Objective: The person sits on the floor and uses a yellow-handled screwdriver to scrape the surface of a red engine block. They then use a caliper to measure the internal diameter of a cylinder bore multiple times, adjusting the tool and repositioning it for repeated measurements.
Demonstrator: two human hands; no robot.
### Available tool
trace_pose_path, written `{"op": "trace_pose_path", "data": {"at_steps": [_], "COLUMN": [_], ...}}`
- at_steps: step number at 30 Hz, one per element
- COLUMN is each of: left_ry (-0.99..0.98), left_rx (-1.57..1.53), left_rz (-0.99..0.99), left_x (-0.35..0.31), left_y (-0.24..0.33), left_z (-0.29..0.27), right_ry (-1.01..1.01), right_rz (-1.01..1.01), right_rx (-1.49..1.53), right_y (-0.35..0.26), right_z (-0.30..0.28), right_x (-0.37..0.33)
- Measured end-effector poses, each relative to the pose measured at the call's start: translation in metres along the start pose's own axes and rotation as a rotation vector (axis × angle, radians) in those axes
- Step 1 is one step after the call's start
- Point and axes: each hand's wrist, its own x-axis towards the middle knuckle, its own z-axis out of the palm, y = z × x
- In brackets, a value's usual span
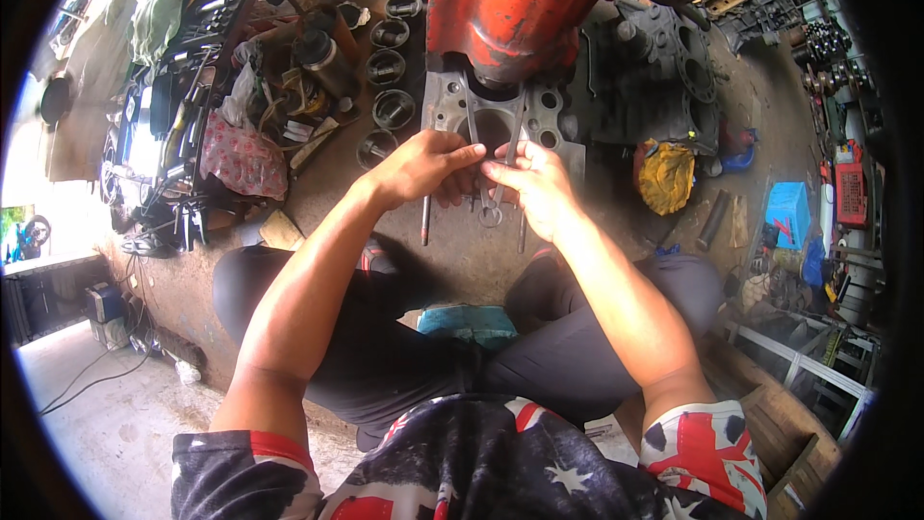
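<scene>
A metal caliper [516,125] with two long slim legs and a round ring at its near end lies between my hands, over a bore in the engine block [445,106]. My left hand [433,166] is closed on the caliper's left side, thumb pointing right. My right hand [539,183] pinches its right side, with thumb and fingertips close to the left thumb. The far ends of the legs reach under the red machine head [520,10]. Two rods stick out toward me from the block, one on each side. Some of my left fingers are hidden behind the caliper.
Several pistons [386,67] stand in a column left of the block. Further left are a flask [318,50] and a rack of tools [183,87]. A second engine block [664,67], a yellow bag [665,176] and a blue box [787,214] are on the right.
</scene>
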Motion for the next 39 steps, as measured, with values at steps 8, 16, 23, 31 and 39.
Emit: {"op": "trace_pose_path", "data": {"at_steps": [8,16,23,31,39], "left_ry": [0.007,0.003,-0.002,0.007,0.003], "left_rx": [-0.003,0.013,0.018,0.034,0.022], "left_rz": [-0.027,-0.023,-0.026,-0.015,-0.008], "left_x": [-0.0008,-0.0011,0.0002,-0.0018,0.0001], "left_y": [0.0025,0.0031,0.0038,0.0043,0.0015], "left_z": [0.0009,0.0009,0.0004,0.0009,0.0001], "right_ry": [0.001,-0.006,-0.008,0.006,-0.002], "right_rz": [0.017,0.010,-0.001,0.006,-0.002], "right_rx": [-0.009,0.013,0.025,0.012,0.014], "right_y": [-0.0029,-0.0031,-0.0013,-0.0028,-0.0023], "right_z": [0.0002,0.0008,0.0003,0.0026,0.0013], "right_x": [-0.0012,-0.0023,-0.0007,-0.0025,-0.0017]}}
